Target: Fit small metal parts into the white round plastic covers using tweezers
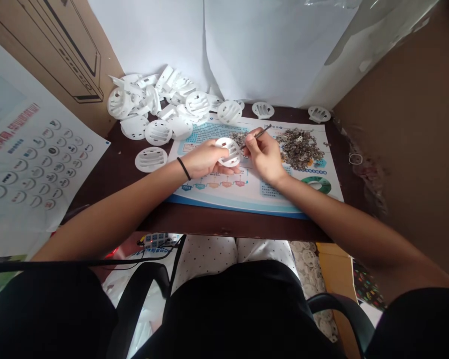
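A round white slotted plastic piece (230,152) is held in my left hand (208,158), thumb on its face, above a printed sheet (254,199). Close by on the right, my right hand (265,155) pinches a thin dark rod-like tool (262,131); its lower end lies near the piece's right edge, and whether they touch is unclear. Behind the hands is a small heap of metal parts (238,138). A larger pile of metal parts (301,148) lies to the right of my right hand.
Many white plastic pieces (159,132) are heaped at the back left of the dark red table (209,220). Single ones lie along the back edge, including one at the right (319,114). Cardboard (407,109) walls the right side. A green ring is printed on the sheet.
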A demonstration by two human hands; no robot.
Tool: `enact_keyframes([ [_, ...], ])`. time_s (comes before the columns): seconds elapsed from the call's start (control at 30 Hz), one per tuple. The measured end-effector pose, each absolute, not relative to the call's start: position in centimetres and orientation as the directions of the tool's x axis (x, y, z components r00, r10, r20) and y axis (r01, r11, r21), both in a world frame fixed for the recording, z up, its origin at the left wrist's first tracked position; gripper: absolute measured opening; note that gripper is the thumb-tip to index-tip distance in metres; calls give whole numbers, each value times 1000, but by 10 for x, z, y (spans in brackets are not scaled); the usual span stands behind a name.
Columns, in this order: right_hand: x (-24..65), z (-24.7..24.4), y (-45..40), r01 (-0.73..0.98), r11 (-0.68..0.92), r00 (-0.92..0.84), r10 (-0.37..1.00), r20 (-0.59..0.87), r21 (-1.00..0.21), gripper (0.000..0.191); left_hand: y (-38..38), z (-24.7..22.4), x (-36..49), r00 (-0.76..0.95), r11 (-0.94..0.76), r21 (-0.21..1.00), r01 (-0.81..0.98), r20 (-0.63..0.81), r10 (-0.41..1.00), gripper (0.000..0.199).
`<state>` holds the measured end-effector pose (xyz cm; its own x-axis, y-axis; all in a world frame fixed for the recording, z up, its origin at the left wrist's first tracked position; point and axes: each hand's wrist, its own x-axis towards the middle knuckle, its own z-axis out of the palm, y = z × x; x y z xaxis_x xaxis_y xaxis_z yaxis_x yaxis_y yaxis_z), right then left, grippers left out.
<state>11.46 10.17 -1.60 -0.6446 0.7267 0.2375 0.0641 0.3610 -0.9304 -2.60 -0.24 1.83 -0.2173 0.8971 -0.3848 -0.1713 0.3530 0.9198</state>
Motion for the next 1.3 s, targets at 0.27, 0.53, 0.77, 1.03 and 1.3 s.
enact_keyframes([
  [0.27,116,-11,97,127,428,-670,702,241,-895,43,-2,13,-28,-213,327,920,-217,-372,904,15],
  [0.53,113,-20,103,52,507,-685,645,339,-860,49,-2,14,-26,-208,310,922,-233,-359,910,15],
  [0.77,109,-32,109,-9,554,-694,596,404,-832,44,1,11,-28,-237,297,927,-229,-349,907,16],
  [1.03,109,-29,108,-33,585,-705,561,434,-810,44,2,15,-23,-247,286,933,-220,-337,908,22],
  [1.3,107,-31,111,-3,537,-691,609,390,-844,43,2,15,-23,-247,282,935,-214,-331,911,20],
])
